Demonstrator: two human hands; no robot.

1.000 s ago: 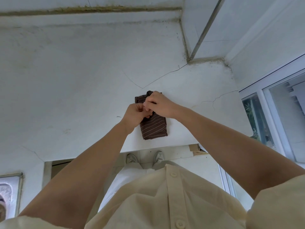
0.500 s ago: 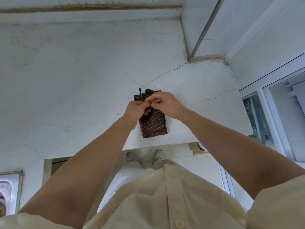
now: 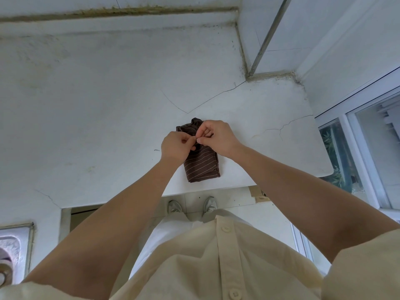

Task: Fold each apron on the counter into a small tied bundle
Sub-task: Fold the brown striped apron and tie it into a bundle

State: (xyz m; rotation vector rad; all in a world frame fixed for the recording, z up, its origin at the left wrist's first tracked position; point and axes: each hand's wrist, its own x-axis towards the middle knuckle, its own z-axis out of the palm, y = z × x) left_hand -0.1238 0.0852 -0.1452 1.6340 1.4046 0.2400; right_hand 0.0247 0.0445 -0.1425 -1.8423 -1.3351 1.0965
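Note:
A brown apron with thin pale stripes [image 3: 202, 166] lies folded into a small bundle on the white counter [image 3: 104, 118], near its front edge. My left hand [image 3: 176, 147] and my right hand [image 3: 216, 137] meet over the bundle's middle. The fingertips of both hands pinch the apron's dark tie there. The tie itself is mostly hidden under my fingers. The bundle's far end bunches up behind my right hand.
A metal sink [image 3: 13, 252] sits at the lower left. A tiled wall corner [image 3: 249, 74] rises behind the counter, and a window frame [image 3: 355, 135] stands to the right past the counter's end. My shoes [image 3: 192, 205] show on the floor below the counter edge.
A loose tie end that stuck up at the bundle's far left half a second ago is no longer visible. Both hands have stayed over the bundle, fingertips drawn closer together.

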